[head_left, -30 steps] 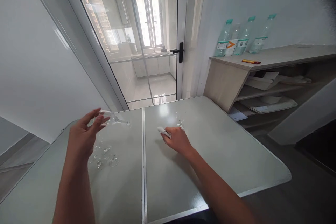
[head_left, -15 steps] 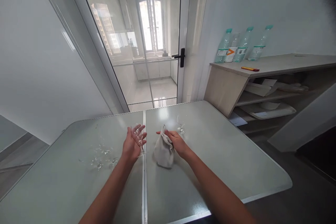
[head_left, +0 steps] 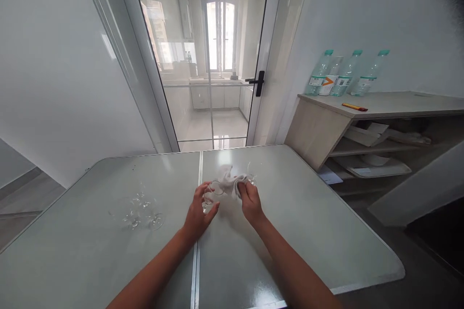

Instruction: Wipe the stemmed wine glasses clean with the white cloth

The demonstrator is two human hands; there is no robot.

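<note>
My left hand [head_left: 198,210] curls around a clear stemmed glass [head_left: 216,187], thumb and fingers spread on either side of it. The glass is tilted, its round rim facing right toward the cloth. My right hand [head_left: 251,203] pinches a crumpled pale grey cloth [head_left: 228,181], which touches or nearly touches the glass. Just beyond my right hand stands another clear glass [head_left: 253,181], partly hidden by the hand and cloth. Several clear stemmed glasses [head_left: 135,222] are grouped on the table to the left, their outlines hard to separate.
A pale glossy table [head_left: 290,236] with a metal seam down its middle lies below me. Past its far edge is a glazed door [head_left: 232,120]. At right, a wooden shelf unit [head_left: 308,130] carries several plastic bottles [head_left: 342,77] and a yellow-red stick-like item [head_left: 354,106].
My left hand has moved right with the glass and turned it. My right hand has lifted the cloth up against the glass. The view has shifted slightly.
</note>
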